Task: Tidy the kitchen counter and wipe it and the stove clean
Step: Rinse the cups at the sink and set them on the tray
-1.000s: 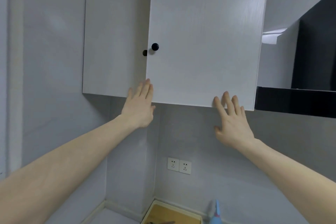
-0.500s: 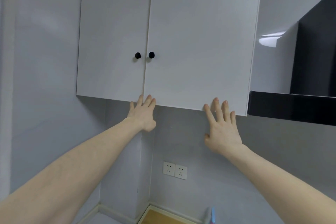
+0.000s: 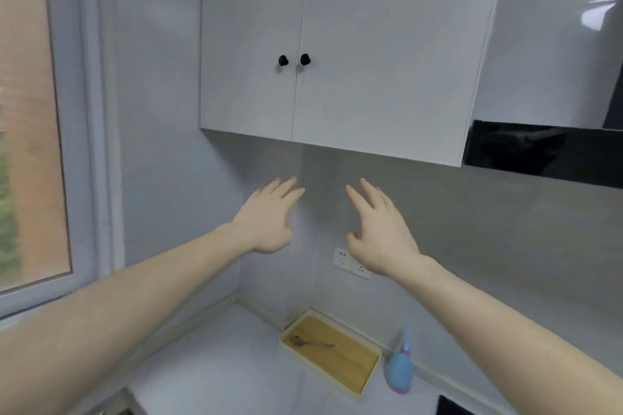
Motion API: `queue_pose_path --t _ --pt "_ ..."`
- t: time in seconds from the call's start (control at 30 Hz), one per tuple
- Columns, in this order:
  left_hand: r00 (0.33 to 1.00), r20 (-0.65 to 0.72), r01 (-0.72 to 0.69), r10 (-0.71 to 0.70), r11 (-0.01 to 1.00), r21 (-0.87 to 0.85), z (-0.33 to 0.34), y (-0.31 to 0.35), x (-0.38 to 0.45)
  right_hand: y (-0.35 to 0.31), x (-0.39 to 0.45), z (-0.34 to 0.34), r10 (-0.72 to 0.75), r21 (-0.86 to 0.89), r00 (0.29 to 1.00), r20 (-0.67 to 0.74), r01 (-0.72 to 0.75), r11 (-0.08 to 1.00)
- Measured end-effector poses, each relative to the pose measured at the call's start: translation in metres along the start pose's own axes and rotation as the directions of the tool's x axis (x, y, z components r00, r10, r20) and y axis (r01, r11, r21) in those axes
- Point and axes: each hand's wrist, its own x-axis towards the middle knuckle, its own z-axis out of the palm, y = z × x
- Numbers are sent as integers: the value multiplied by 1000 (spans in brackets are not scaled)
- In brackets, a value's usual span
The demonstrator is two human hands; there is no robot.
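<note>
No text, label, brand or number can be read anywhere; the blue bottle (image 3: 400,370) shows no legible print.

The white double wall socket (image 3: 350,263) is half hidden behind the right wrist; the black stove corner (image 3: 453,407) and grey-framed window (image 3: 84,145) are cut off at the edges.

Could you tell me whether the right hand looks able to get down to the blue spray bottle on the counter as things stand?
Probably yes. The right hand is open, holds nothing, and hangs in the air above the blue spray bottle, which stands alone beside the tray with nothing between.
</note>
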Motion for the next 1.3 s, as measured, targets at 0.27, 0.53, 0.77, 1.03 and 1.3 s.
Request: queue_pose_path --t 0.27,0.53,0.77,1.03,1.3 --pt "955 144 263 -259 965 -10 31 7 -265 -114 -115 70 -317 494 930 187 190 849" --pt "747 227 645 -625 764 -15 48 6 -507 -235 -231 120 -547 715 758 355 157 681" --pt "501 271 857 -822 515 -20 55 -22 -680 -358 -315 156 -689 782 575 441 132 610" --pt "178 332 977 -926 207 52 29 -97 -869 -513 -398 186 -729 792 461 505 87 604" --pt "-137 340 975 -931 -66 213 34 -165 -1000 -587 -453 198 -701 765 421 576 27 644"
